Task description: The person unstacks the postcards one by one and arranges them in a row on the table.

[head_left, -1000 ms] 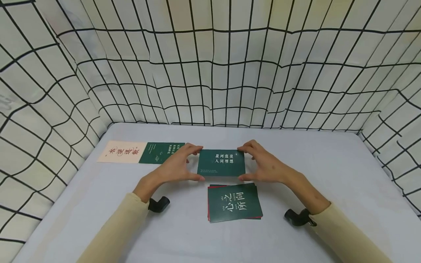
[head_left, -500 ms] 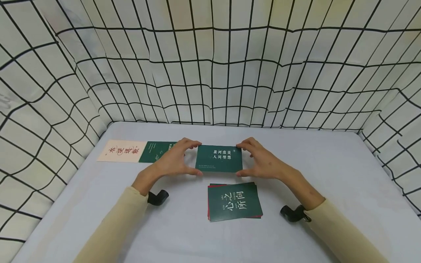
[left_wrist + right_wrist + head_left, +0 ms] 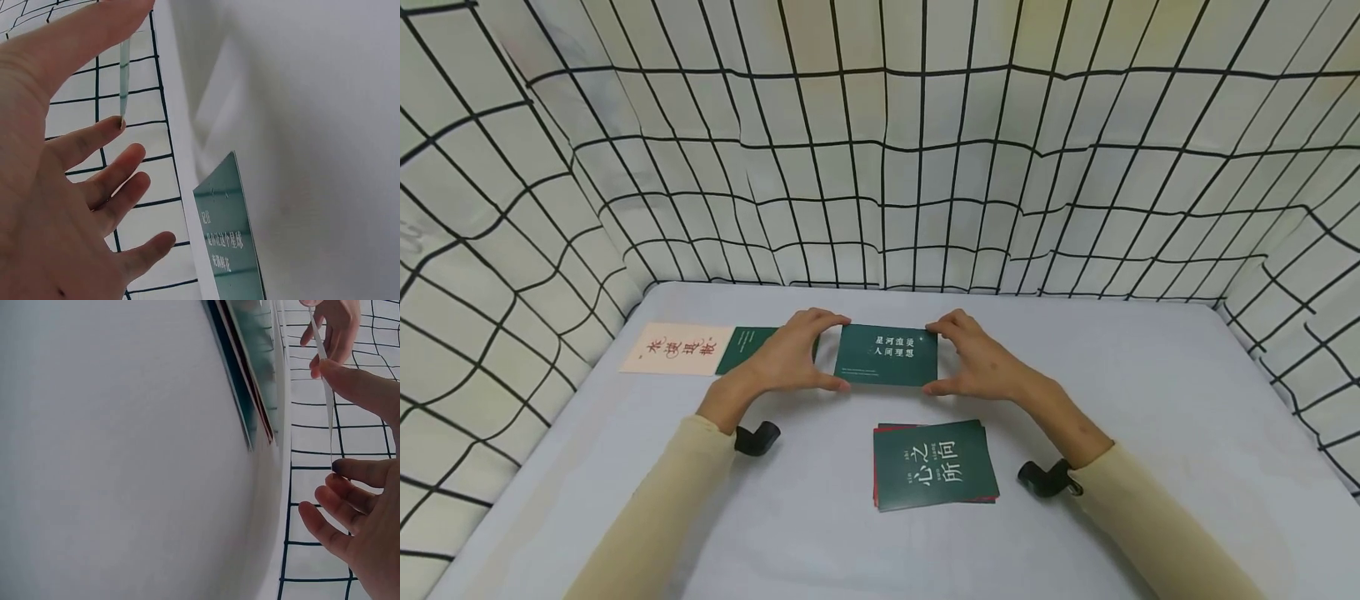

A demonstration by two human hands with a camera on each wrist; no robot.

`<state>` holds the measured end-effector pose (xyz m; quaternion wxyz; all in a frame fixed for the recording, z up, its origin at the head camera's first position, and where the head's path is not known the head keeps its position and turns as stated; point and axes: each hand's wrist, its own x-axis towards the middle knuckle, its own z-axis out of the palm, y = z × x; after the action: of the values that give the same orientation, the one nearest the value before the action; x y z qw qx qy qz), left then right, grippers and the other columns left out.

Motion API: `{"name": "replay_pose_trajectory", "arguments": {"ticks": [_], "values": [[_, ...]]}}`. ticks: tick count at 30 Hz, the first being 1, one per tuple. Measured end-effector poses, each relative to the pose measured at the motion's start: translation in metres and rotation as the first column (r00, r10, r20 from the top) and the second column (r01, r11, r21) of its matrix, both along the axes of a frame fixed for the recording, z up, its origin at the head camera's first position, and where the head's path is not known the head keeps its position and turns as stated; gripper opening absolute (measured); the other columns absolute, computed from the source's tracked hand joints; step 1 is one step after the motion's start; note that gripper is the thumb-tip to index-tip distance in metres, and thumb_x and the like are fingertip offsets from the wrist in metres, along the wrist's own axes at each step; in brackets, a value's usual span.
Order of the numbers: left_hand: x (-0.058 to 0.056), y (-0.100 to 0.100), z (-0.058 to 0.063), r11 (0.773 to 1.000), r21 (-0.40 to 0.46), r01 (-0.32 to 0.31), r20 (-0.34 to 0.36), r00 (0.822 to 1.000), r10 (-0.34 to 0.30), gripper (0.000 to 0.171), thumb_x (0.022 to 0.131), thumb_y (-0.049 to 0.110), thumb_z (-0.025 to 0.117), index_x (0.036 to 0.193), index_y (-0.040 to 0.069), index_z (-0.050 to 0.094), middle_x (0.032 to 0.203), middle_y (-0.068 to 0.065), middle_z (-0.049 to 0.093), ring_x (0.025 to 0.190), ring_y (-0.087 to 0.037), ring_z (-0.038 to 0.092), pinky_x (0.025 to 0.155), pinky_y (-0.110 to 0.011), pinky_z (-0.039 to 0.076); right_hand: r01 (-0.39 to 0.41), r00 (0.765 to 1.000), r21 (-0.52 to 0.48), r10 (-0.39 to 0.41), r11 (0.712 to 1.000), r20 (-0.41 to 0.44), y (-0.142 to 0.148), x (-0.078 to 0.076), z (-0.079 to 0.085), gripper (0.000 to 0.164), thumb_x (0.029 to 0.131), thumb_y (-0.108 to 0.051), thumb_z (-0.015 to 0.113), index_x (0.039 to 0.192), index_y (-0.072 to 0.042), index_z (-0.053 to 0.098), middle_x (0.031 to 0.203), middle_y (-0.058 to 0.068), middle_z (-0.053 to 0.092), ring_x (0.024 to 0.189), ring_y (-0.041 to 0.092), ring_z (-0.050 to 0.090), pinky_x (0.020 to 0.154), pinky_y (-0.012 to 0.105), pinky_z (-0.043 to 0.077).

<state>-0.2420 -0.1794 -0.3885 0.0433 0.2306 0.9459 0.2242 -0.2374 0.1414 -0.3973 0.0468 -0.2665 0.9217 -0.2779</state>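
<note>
A dark green postcard (image 3: 887, 367) with white lettering is held level above the white table. My left hand (image 3: 782, 358) pinches its left end between thumb and index finger, and my right hand (image 3: 985, 362) pinches the right end the same way. The left wrist view shows this postcard (image 3: 124, 75) edge-on, apart from the tabletop, with the other fingers spread loosely. Left of it on the table lies another green postcard (image 3: 745, 348), partly hidden behind my left hand. A pink postcard (image 3: 673, 348) with red characters adjoins that one on the left.
Nearer to me lies a slightly fanned stack of postcards (image 3: 934, 471), green on top with red edges peeking out. Black-lined netting (image 3: 917, 192) over white cloth encloses the table (image 3: 1150, 400) at the back and sides. A black wrist camera (image 3: 1048, 478) sits below my right wrist.
Both hands have carried the postcard up off the table, left and slightly away from me. My left hand now covers more of the green postcard lying there. The stack has stayed put.
</note>
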Motion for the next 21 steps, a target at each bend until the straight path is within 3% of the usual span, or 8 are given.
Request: {"name": "replay_pose_trajectory", "arguments": {"ticks": [10, 21], "values": [[-0.009, -0.009, 0.002, 0.999, -0.040, 0.006, 0.014, 1.000, -0.005, 0.094, 0.072, 0.038, 0.095, 0.152, 0.011, 0.052, 0.158, -0.017, 0.048, 0.147, -0.039, 0.042, 0.119, -0.067, 0.036, 0.022, 1.000, 0.037, -0.023, 0.999, 0.006, -0.016, -0.007, 0.000, 0.095, 0.076, -0.040, 0.093, 0.152, -0.003, 0.049, 0.146, 0.012, 0.047, 0.135, 0.029, 0.047, 0.116, 0.049, 0.047], [-0.020, -0.014, -0.005, 0.993, -0.117, 0.002, 0.061, 0.998, 0.006, 0.095, 0.074, 0.041, 0.093, 0.153, 0.010, 0.050, 0.161, -0.016, 0.046, 0.150, -0.041, 0.040, 0.121, -0.064, 0.037, 0.029, 0.998, 0.084, -0.033, 0.996, 0.046, -0.030, -0.012, -0.002, 0.094, 0.078, -0.041, 0.092, 0.151, 0.000, 0.049, 0.147, 0.013, 0.048, 0.136, 0.029, 0.048, 0.117, 0.047, 0.046]]}}
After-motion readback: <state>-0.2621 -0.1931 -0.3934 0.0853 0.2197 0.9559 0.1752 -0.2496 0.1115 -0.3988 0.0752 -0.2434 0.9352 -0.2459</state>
